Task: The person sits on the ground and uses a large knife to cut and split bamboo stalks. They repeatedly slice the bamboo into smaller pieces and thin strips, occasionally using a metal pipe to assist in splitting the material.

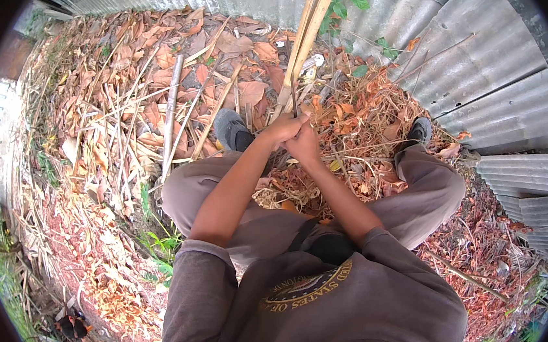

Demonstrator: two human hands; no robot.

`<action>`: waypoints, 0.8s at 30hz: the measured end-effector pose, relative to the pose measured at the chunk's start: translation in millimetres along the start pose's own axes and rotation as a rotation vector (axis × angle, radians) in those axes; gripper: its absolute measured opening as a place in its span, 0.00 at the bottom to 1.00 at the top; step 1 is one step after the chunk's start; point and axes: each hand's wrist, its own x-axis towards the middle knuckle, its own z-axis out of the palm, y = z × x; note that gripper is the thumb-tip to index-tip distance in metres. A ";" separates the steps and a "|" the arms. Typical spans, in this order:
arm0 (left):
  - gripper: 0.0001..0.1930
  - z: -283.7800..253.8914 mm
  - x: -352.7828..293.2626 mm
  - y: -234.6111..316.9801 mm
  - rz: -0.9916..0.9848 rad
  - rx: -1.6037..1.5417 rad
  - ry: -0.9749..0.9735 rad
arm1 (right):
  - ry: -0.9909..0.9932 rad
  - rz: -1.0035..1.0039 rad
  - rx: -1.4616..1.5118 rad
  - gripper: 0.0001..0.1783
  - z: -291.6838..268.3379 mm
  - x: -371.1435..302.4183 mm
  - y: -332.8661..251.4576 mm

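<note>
At the left of the leaf-strewn ground [125, 70], a pale pole [174, 105] lies among dry stalks, its near end close to your left knee. Below that knee, a green weed [162, 251] grows. Your left shoe [228, 128] rests just left of your hands. Your left hand [285, 129] has its fingers curled tight round the base of a slim dark blade [292, 78], which stands nearly upright before you, towards the ground's far edge. Your right hand [303, 144] presses against the left from below, its fingers folded; you cannot tell whether they grip the tool too. Long split bamboo strips [311, 29] slant up just beside the blade; whether they touch is unclear. Farther right are your right shoe [421, 130] and corrugated metal sheets [481, 42] along the ground's right edge.
</note>
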 end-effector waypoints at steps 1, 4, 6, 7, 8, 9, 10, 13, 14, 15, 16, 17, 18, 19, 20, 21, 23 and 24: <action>0.32 0.6 1.6 -9.2 -0.021 0.026 0.018 | -0.006 -0.026 0.016 0.21 0.4 -7.1 -2.0; 0.26 13.5 10.1 -34.0 -0.060 0.075 0.037 | -0.058 0.022 0.052 0.25 0.3 -25.2 4.3; 0.26 17.9 12.4 -55.3 -0.033 0.087 0.072 | -0.124 0.065 -0.024 0.24 -2.7 -32.7 10.6; 0.26 22.8 12.6 -62.9 -0.021 0.085 0.086 | -0.101 0.009 -0.008 0.24 -3.8 -36.5 12.7; 0.25 23.3 15.0 -68.7 -0.018 0.107 0.065 | -0.076 -0.047 0.010 0.24 -2.9 -40.4 14.2; 0.24 19.9 18.2 -73.6 -0.016 0.130 0.044 | -0.051 -0.103 0.028 0.23 -2.4 -43.7 16.6; 0.23 19.4 19.2 -72.6 -0.010 0.153 0.018 | -0.026 -0.078 0.041 0.24 -3.9 -44.2 21.2; 0.24 23.8 20.3 -64.1 0.287 0.509 0.049 | 0.043 -0.058 0.080 0.24 -7.4 -39.6 32.9; 0.24 26.1 19.5 -56.9 0.351 0.593 0.066 | 0.064 -0.083 0.089 0.24 -10.4 -37.6 36.0; 0.24 29.6 18.5 -50.0 0.359 0.624 0.087 | 0.090 -0.107 0.097 0.23 -13.7 -35.2 39.4; 0.24 33.8 17.5 -44.4 0.368 0.659 0.101 | 0.059 -0.121 0.045 0.24 -11.7 -34.2 45.1; 0.23 28.6 34.3 -63.9 0.309 0.645 0.117 | 0.028 -0.134 -0.012 0.25 -5.4 -33.6 50.5; 0.22 18.8 54.3 -92.8 0.246 0.630 0.129 | -0.006 -0.140 -0.070 0.26 -1.2 -35.7 54.1; 0.21 17.2 61.1 -106.0 0.230 0.621 0.089 | -0.080 -0.082 -0.148 0.27 -2.3 -41.2 56.2; 0.21 12.4 65.5 -117.9 0.218 0.618 0.052 | -0.152 -0.024 -0.216 0.29 -3.5 -46.5 55.3; 0.23 0.0 76.2 -147.4 0.298 0.757 0.100 | -0.195 -0.015 -0.294 0.30 -3.0 -53.5 54.3; 0.24 1.9 77.4 -178.7 0.335 0.868 0.232 | -0.272 0.029 -0.449 0.33 -8.1 -67.0 62.8; 0.24 10.8 68.4 -181.7 0.284 0.836 0.324 | -0.290 0.040 -0.431 0.33 -20.2 -72.7 66.8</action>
